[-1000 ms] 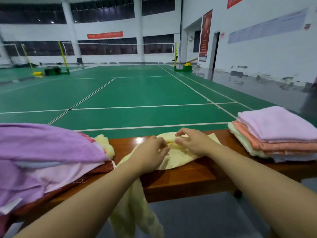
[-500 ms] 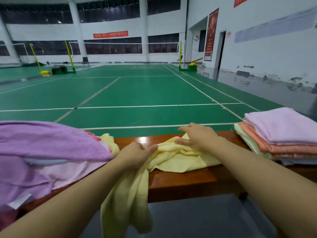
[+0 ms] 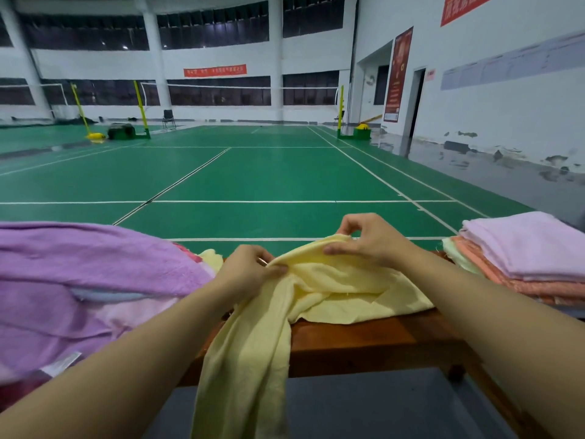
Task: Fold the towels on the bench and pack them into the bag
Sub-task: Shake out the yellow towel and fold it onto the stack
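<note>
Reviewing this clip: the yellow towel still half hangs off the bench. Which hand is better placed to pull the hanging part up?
Left, probably. The left hand pinches the yellow towel right where it drops over the bench edge. The right hand pinches the far edge, away from the drape.

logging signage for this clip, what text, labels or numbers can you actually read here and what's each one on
None can be read.
Red banner on the far wall: pale characters, too blurred.
Tall red poster by the doorway: print too small.
Red sign high on the right wall: large characters, cut off by the frame edge.
Pale notice strip on the right wall: too faint.
White tag on the purple towel: no print visible.
</note>
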A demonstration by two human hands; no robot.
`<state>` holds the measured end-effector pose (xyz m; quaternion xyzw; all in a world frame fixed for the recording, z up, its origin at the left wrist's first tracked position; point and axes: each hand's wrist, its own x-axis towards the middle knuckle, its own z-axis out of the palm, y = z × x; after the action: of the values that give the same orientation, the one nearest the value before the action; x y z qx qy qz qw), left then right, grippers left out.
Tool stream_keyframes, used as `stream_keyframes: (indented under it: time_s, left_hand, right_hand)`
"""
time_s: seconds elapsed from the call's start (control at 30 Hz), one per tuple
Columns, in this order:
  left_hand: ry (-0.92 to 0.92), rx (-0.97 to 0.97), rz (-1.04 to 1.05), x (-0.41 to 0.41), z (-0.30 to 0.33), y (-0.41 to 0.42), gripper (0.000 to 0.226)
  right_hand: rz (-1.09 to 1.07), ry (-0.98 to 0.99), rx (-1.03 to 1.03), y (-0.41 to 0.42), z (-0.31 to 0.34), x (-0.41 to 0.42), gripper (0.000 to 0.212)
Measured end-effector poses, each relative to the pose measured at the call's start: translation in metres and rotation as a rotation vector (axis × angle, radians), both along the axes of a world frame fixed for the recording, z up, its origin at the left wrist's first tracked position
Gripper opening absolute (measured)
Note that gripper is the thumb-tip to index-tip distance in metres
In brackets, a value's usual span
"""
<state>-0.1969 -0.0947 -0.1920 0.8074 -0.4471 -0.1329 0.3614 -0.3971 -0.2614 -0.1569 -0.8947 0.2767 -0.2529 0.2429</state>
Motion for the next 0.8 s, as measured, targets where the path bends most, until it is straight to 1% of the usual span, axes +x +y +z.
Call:
stream_keyframes:
  time_s: [0.07,0.2,0.27,0.33,0.4,0.47,0.53,0.63,0.67,0.73,0.8]
  left_hand:
    - [0.047,-0.056,-0.038,0.002,0.013,0.004,0.024]
    - [0.112,-0.086,-0.153,0.004,0.038,0.013,0.023]
    - [0.148,-0.146,-0.144,0.006,0.048,0.015,0.021]
    - [0.164,-0.213,-0.107,0.007,0.057,0.016,0.023]
    - [0.17,-0.222,-0.085,0.006,0.066,0.018,0.028]
    - [0.233,-0.182,-0.101,0.003,0.075,0.021,0.036]
    - [0.367,-0.116,-0.156,0.0,0.084,0.027,0.039]
    - [0.618,-0.024,-0.278,-0.001,0.092,0.038,0.032]
    - [0.683,0.005,-0.306,0.0,0.092,0.041,0.031]
    - [0.785,0.099,-0.352,0.001,0.092,0.049,0.037]
    - [0.806,0.215,-0.384,0.004,0.09,0.055,0.043]
  right_hand:
    - [0.024,-0.082,0.124,0.004,0.014,-0.004,0.045]
    - [0.068,-0.217,0.31,0.009,0.032,-0.008,0.037]
    - [0.083,-0.261,0.348,0.011,0.039,-0.008,0.037]
    - [0.094,-0.255,0.349,0.013,0.048,-0.009,0.035]
    - [0.108,-0.259,0.347,0.015,0.056,-0.009,0.032]
    - [0.096,-0.269,0.3,0.017,0.066,-0.01,0.034]
    - [0.08,-0.278,0.272,0.018,0.075,-0.013,0.036]
    - [0.032,-0.296,0.271,0.014,0.085,-0.019,0.04]
    - [-0.003,-0.297,0.258,0.012,0.086,-0.02,0.04]
    - [-0.101,-0.296,0.219,0.008,0.087,-0.024,0.038]
    - [-0.237,-0.303,0.194,0.004,0.087,-0.031,0.037]
